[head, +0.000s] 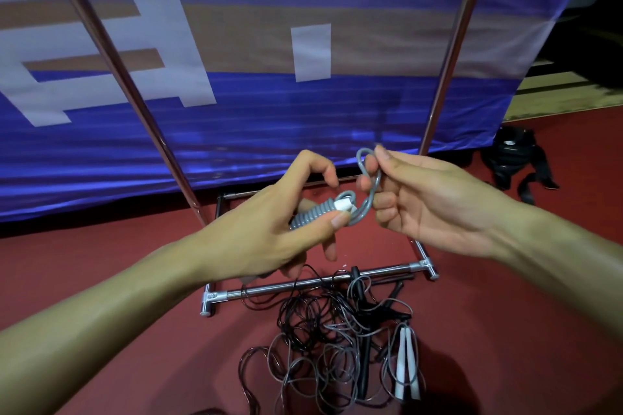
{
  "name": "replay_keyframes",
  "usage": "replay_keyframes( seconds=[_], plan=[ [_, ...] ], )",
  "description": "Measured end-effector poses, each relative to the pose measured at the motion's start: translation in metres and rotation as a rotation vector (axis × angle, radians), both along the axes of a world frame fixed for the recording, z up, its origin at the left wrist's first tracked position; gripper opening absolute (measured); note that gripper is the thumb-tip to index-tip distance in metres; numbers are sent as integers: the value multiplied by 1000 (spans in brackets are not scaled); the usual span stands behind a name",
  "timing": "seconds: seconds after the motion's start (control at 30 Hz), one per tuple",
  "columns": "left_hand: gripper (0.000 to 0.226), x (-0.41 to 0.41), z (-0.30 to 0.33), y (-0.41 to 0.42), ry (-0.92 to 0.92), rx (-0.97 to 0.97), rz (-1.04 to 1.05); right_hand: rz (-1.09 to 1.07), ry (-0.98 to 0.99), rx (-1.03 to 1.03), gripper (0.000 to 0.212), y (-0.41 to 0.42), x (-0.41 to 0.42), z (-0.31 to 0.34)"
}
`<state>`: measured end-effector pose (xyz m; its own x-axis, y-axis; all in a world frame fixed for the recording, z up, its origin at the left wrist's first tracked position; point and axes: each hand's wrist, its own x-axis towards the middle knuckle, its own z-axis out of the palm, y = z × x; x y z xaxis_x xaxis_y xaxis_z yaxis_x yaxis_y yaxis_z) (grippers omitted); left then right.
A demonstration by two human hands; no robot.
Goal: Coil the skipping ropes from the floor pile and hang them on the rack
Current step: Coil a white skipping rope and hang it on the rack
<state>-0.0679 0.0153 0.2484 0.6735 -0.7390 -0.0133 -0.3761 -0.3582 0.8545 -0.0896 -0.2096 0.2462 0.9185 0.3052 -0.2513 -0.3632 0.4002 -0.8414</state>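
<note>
My left hand grips a grey skipping rope bundle, wound tight around its white handles, thumb pressing on the coils. Just to the right, my right hand pinches the free grey loop of the same rope, which curves up between its fingers. Both hands are at mid-frame, above the rack's base. On the red floor below lies a tangled pile of black and grey ropes, with a pair of white handles and a black handle among them. The chrome rack stands behind the pile, its two uprights rising left and right.
A blue and white banner hangs right behind the rack. A black bag with straps lies on the floor at the right. A dark item hangs at the top left near the left upright.
</note>
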Motion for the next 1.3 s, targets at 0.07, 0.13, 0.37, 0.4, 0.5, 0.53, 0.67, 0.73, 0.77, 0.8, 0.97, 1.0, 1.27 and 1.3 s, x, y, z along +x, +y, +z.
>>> replay_keyframes(
  seconds=[0.07,0.13,0.37,0.4,0.5,0.53,0.67,0.73,0.77,0.8,0.97,1.0,1.27,1.3],
  plan=[
    [34,-1,3,0,6,-23,-3,-14,32,-6,19,0,2,-3],
    [35,-2,6,0,15,-29,-3,-6,48,-26,17,1,2,-7],
    [20,-4,5,1,26,10,-4,59,-207,-280,33,4,0,-13],
    [21,-5,5,1,35,0,-2,60,-248,-312,37,5,-1,-14],
    [25,-6,8,0,60,-47,2,135,-277,-284,47,5,-5,-12],
    [26,-6,10,0,68,-55,10,159,-296,-271,48,4,-5,-11],
    [28,-5,14,2,74,-45,30,120,-493,-623,54,-2,-4,-6],
    [28,-6,13,0,65,-26,5,116,-617,-844,61,0,-5,-4],
    [28,-7,12,-2,64,-22,-1,105,-643,-890,56,2,-5,-4],
    [28,-7,12,-3,65,-21,-2,75,-645,-885,44,3,-6,-4],
    [29,-8,12,-4,89,-40,-19,46,-653,-758,35,5,-4,-1],
    [29,-9,12,-4,103,-46,-25,62,-652,-723,36,4,-3,-1],
    [33,-10,11,-4,136,-48,-51,78,-686,-692,38,5,-2,1],
    [34,-10,11,-4,129,-50,-54,86,-703,-732,39,3,-2,2]
  ],
)
